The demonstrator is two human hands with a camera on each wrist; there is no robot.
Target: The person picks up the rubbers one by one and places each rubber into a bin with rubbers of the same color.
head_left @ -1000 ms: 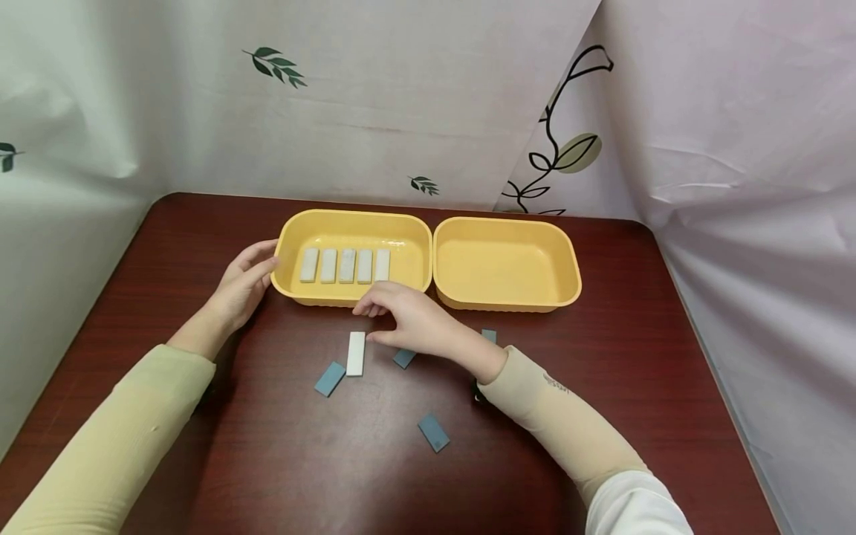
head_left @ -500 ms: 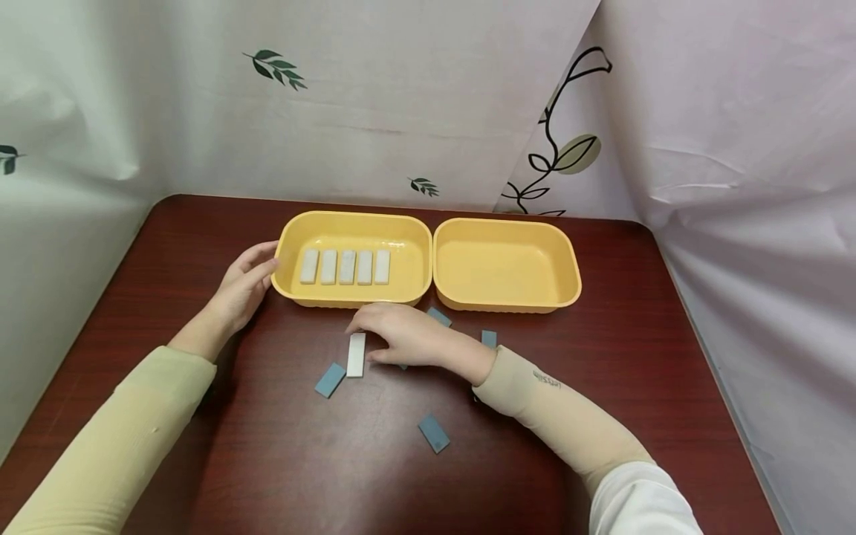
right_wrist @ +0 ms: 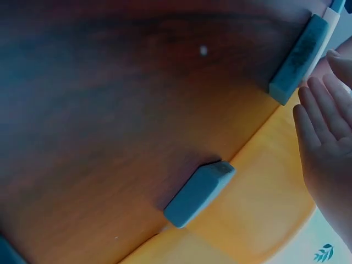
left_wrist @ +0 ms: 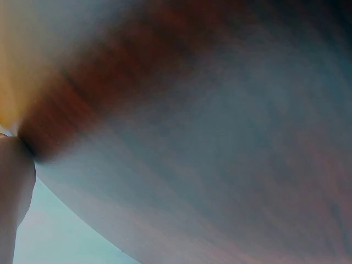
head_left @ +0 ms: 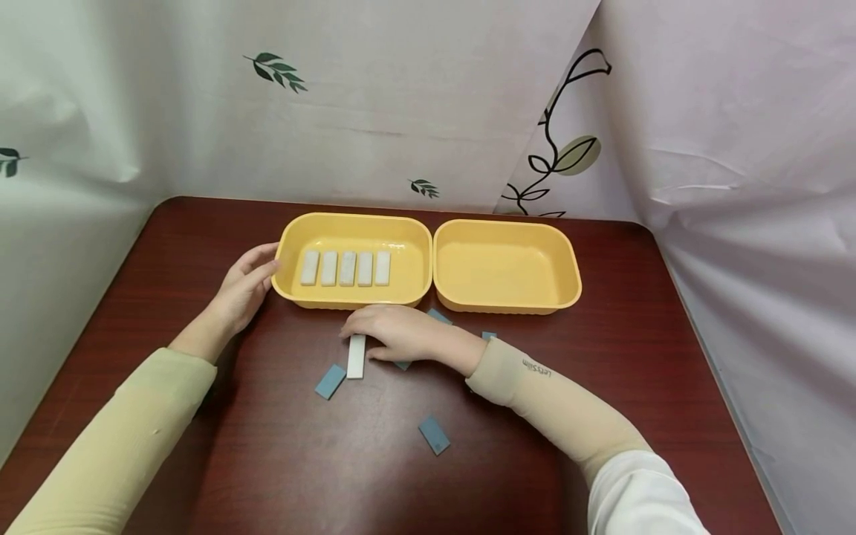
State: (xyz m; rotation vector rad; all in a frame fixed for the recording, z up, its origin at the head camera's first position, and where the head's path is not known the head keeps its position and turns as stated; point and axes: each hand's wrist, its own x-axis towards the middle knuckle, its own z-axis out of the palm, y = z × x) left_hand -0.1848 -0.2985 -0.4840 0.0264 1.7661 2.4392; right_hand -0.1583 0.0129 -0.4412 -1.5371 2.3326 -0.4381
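In the head view, my left hand (head_left: 242,288) touches the left end of the left yellow basin (head_left: 354,303), fingers and thumb at its rim. Beyond them, several white blocks (head_left: 347,268) lie in a row inside. My right hand (head_left: 401,332) is over the table in front of this basin. Its fingers reach over the far end of a loose white block (head_left: 357,360), which lies flat, and the thumb is off to the right. The right wrist view shows the fingers (right_wrist: 324,110) fairly straight and the thumb apart. My left wrist view is mostly blurred.
A second yellow basin (head_left: 506,306) stands against the first, on the right. Several blue-grey blocks lie about the dark red table (head_left: 281,461): one (head_left: 331,381) left of the white block, one (head_left: 435,435) nearer me, others partly behind my right hand and sleeve. Curtains (head_left: 374,111) enclose the table.
My right hand has come down from the left basin's front rim toward me and slightly left, its fingers now over the loose white block. The left hand stays in place.
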